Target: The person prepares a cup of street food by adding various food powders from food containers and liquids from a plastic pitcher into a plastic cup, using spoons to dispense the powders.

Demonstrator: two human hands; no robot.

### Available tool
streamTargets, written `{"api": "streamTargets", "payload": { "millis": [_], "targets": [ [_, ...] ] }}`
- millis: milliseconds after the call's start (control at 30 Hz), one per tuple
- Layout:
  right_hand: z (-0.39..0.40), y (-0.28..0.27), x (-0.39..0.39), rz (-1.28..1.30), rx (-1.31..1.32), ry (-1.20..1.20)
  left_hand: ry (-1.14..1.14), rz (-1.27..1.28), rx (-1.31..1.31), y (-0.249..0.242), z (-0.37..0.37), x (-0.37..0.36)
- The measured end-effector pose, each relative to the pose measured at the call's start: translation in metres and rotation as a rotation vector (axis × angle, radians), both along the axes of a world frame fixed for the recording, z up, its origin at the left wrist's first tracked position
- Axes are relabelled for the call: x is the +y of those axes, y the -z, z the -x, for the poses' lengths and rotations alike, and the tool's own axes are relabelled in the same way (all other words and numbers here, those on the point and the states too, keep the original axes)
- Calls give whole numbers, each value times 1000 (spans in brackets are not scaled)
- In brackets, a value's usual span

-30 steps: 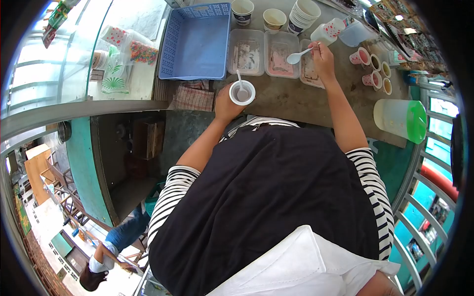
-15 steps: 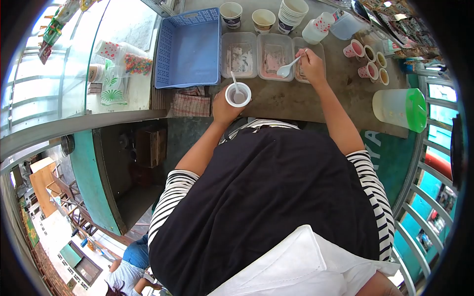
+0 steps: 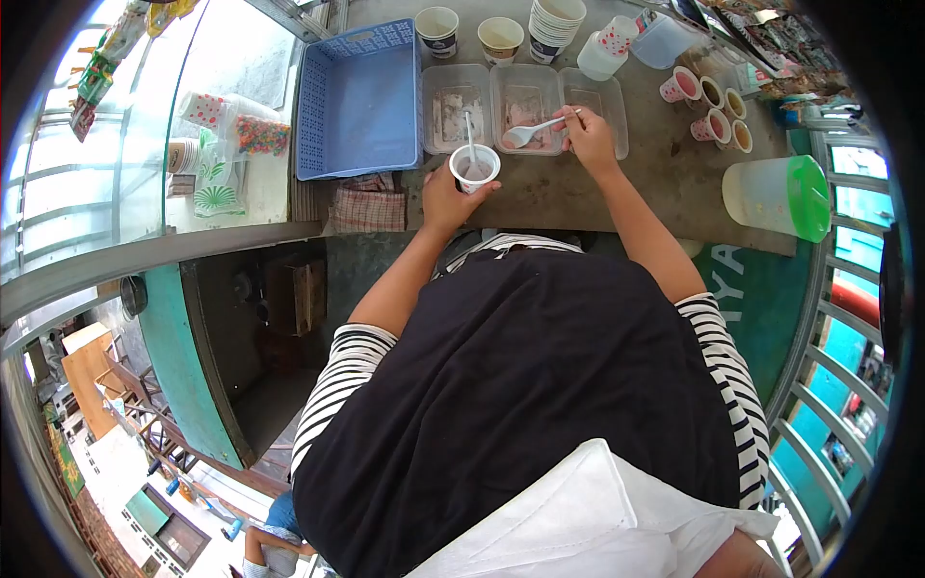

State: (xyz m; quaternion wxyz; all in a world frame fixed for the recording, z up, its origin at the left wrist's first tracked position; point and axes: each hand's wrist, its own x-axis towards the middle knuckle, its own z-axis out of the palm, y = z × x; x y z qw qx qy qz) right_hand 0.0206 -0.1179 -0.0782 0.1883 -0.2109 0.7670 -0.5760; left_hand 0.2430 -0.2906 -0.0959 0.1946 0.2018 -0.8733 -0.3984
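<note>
My left hand [image 3: 445, 204] is wrapped around a small white cup [image 3: 465, 185] in front of the left container. A white spoon [image 3: 469, 127] stands in that cup, its handle pointing up. With closed fingers, my right hand [image 3: 592, 143] grips the handle of another white spoon [image 3: 540, 127]. This spoon's bowl is over the near part of the middle clear plastic container [image 3: 526, 79], which has pinkish powder in it. On its left is a container [image 3: 453, 77] of whitish powder; on its right, a third container [image 3: 607, 96], partly behind my right hand.
A blue plastic basket [image 3: 356, 106] stands left, with a checked cloth [image 3: 369, 207] below it. Paper cups [image 3: 500, 40] and a cup stack [image 3: 556, 24] line the back. Several small filled cups [image 3: 712, 125] and a green-lidded jug [image 3: 771, 197] are right.
My right hand has moved left, taking its spoon from beside the right container to over the middle one. The left-hand cup has tilted and shifted slightly up and right.
</note>
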Motion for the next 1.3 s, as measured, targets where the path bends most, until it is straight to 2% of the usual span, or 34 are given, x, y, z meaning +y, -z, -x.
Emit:
{"api": "streamTargets", "payload": {
  "millis": [67,133,267,333,467,567,700,833,867,933,1100,1300],
  "targets": [
    [4,4,4,40,-103,-17,10,28,-6,6,-1,0],
    [6,4,6,84,-344,18,17,57,-12,10,-2,-1],
    [10,4,12,62,-446,62,16,16,46,12,-3,-2],
    [10,-1,14,148,-546,83,18,5,58,10,-3,-2],
    [11,-22,20,197,-525,131,-18,-95,71,-13,3,5],
    [8,-55,24,331,-528,135,1,-146,85,-37,16,8],
    [2,-93,31,476,-455,173,70,-161,39,-65,44,10],
    [0,-116,43,617,-312,230,130,-95,178,-95,76,19],
    [-2,-122,48,623,-305,245,147,-94,178,-102,84,21],
    [-8,-137,59,616,-94,292,212,-117,168,-116,100,27],
    [-13,-158,96,691,72,402,276,-123,240,-141,130,58],
    [-29,-173,140,609,308,498,397,-104,220,-140,166,97]
  ]
}}
